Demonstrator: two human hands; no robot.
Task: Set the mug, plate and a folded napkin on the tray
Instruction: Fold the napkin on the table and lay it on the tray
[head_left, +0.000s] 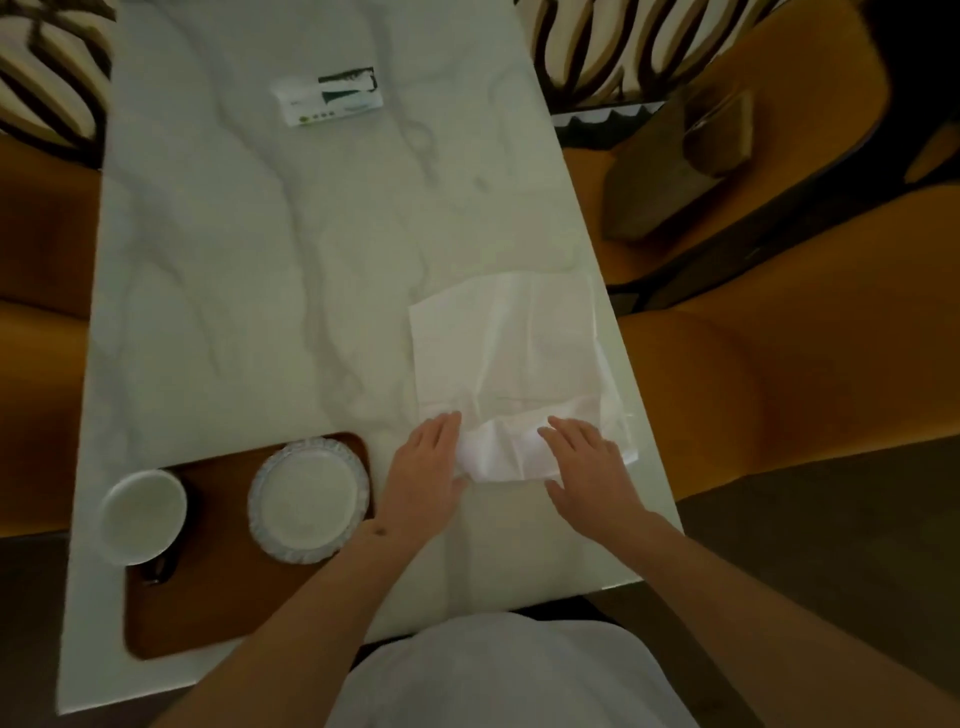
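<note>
A white napkin (511, 353) lies spread on the marble table, right of centre, its near edge lifted and crumpled. My left hand (428, 467) and my right hand (587, 462) each hold that near edge, one at each side. A brown wooden tray (218, 597) sits at the near left of the table. On it stand a white plate (309, 501) with a ruffled rim and, at the tray's left end, a white mug (143, 514) with a dark handle.
A small white and green packet (330, 96) lies at the far side of the marble table (249, 260). Orange upholstered seats (779, 374) flank the table on both sides. The napkin reaches close to the table's right edge.
</note>
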